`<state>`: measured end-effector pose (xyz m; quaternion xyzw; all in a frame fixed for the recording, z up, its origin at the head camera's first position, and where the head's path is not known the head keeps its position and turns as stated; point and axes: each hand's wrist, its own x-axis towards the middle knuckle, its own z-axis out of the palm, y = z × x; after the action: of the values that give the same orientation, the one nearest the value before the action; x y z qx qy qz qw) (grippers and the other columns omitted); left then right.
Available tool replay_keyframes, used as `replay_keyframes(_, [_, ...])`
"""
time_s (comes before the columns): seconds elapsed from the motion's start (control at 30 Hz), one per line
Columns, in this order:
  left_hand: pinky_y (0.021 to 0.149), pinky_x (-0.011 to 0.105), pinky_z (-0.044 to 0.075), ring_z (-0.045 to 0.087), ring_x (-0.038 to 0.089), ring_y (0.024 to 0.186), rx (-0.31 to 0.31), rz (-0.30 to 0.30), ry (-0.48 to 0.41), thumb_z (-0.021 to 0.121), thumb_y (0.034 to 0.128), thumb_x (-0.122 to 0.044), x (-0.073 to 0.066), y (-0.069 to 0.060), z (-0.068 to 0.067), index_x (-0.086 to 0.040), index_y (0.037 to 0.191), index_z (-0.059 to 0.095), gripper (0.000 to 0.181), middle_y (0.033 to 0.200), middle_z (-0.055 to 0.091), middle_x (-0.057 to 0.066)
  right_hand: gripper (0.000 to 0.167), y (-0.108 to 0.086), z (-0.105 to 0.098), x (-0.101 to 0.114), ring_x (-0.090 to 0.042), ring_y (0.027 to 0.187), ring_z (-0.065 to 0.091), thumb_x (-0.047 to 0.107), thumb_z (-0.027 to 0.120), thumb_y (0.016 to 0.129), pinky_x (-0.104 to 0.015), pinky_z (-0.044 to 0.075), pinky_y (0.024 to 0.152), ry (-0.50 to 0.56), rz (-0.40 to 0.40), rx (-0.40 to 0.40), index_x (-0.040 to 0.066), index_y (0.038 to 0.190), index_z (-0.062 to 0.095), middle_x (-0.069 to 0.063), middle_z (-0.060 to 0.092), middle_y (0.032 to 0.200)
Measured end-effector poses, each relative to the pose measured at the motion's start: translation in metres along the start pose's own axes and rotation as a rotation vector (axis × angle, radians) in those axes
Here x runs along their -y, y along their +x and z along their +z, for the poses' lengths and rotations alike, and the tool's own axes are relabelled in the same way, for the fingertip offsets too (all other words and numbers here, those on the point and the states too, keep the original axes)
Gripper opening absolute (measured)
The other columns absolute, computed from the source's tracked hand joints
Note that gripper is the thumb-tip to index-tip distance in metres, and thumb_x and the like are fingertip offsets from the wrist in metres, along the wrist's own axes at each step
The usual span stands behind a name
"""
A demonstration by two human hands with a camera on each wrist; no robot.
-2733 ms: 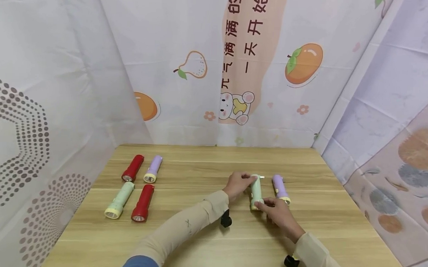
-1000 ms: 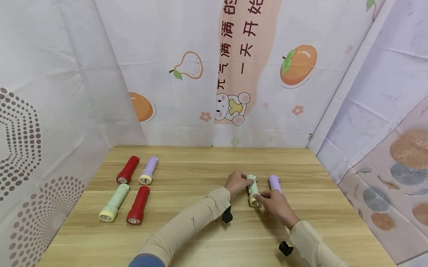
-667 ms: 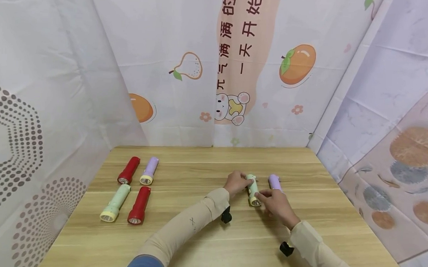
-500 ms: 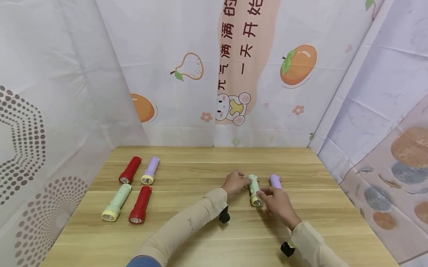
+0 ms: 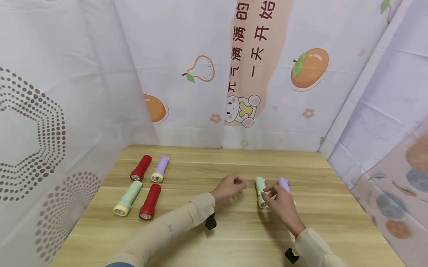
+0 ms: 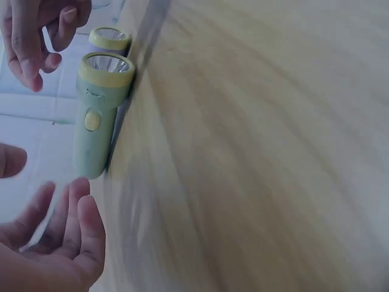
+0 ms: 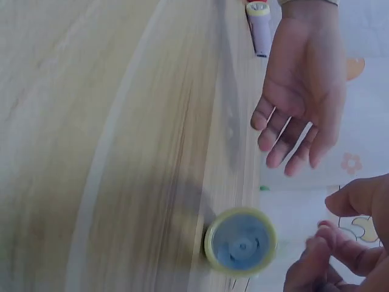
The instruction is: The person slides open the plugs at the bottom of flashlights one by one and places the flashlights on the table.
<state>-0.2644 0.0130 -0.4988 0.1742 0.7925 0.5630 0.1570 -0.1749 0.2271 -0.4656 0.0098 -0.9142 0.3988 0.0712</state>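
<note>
Left grip (image 5: 229, 188) is empty — fingers loosely bent, apart from the green flashlight (image 5: 259, 187), on the side toward the table's left edge. Right grip (image 5: 284, 204) holds nothing either; it hovers near the lens end, on the side of the purple flashlight (image 5: 284, 183). No contact shows in either wrist view.

Green one lies on the table (image 5: 206, 164), between centre and right edge, lens toward the near edge, yellow switch (image 6: 92, 120) facing the left grip.

I read the step as setting it beside the purple one and letting go. To do it well: lift the right grip straight up, don't sweep it toward the right edge — the purple one sits just there, lens end mostly hidden in the head view. Clear the hand, then judge alignment. If it needs a nudge, use two light touches, tail and lens collar, and stay off the switch. Round barrel probably rolls if pushed mid-body.

Near red flashlight (image 5: 150, 202) and its neighbours by the left edge are well apart; no collision risk there.
</note>
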Motion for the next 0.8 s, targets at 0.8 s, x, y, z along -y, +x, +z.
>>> replay_keyframes(0.8, [0.062,0.032,0.056,0.066,0.025,0.081,0.132,0.081,0.085,0.068,0.1012,-0.034,0.005,-0.109,-0.022,-0.021,0.104,0.070,0.013,0.093,0.068,-0.002,0.017,-0.042,0.050,0.027,-0.007,0.059,0.053,0.026,0.074,0.097,-0.024,0.046,0.052,0.052,-0.242,0.317,0.012,0.104,0.068,0.007,0.059,0.073])
